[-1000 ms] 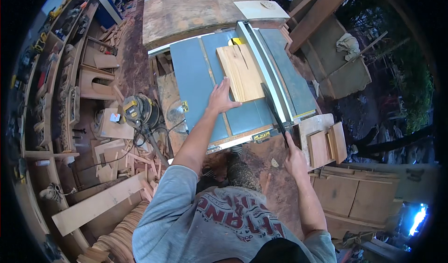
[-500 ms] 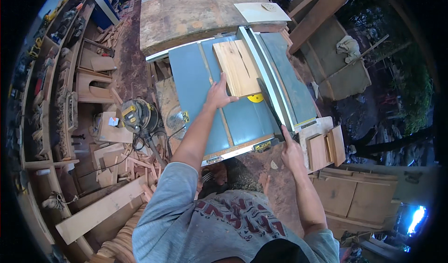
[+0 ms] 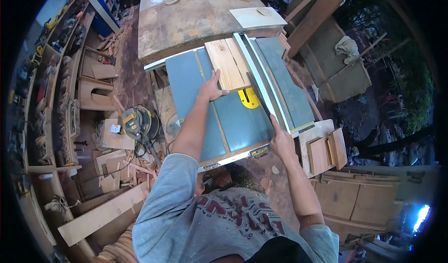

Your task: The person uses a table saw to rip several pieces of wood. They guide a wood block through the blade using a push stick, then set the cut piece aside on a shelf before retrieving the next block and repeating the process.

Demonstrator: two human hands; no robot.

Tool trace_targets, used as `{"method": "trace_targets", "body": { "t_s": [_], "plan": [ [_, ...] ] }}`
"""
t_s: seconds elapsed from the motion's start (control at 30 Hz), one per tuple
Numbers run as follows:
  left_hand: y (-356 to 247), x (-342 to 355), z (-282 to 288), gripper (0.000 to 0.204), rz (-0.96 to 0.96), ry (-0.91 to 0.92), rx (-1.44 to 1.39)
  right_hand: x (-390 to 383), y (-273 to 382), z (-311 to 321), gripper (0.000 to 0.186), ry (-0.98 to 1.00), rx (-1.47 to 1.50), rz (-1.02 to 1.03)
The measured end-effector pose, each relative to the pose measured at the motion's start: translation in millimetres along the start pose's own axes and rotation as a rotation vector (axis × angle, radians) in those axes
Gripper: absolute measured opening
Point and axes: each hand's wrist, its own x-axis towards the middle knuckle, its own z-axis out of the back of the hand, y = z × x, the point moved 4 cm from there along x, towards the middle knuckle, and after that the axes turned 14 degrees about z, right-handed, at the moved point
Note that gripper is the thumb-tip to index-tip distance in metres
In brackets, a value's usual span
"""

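Note:
A pale wooden board lies flat on the grey table saw top, beside the long metal fence. A dark lengthwise line runs through the board. My left hand rests at its near left corner, fingers stretched along the left side and thumb at the near edge. My right hand is closed around the end of a dark push stick, whose far tip meets the board's near right corner. Between my hands shows the yellow throat plate. The blade cannot be made out.
A large wooden worktable adjoins the saw's far side, with a thin pale panel on it. A shop vacuum and wood offcuts stand at left. Wood pieces lie by the saw's right front corner. Tool shelves line the left.
The board has moved farther away along the fence, and both hands and the push stick have gone forward with it. More of the yellow throat plate shows now.

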Motion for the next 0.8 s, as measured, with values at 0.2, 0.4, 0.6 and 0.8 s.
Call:
{"method": "trace_targets", "body": {
  "t_s": [0.2,0.4,0.6,0.8],
  "plan": [
    [-5,10,12,0.124,-0.007,-0.043,0.136,34,-3,0,0.079,-0.04,-0.02,0.044],
    [3,-49,-10,0.121,-0.138,-0.11,0.097,110,-20,13,0.072,-0.038,0.052,0.078],
    [8,-187,-63,0.118,-0.191,-0.117,-0.005,222,-1,27,0.064,-0.105,0.116,0.166],
    [-8,-316,-105,0.116,-0.284,-0.107,-0.05,131,-8,29,0.063,-0.429,0.282,0.238]
  ]
}}
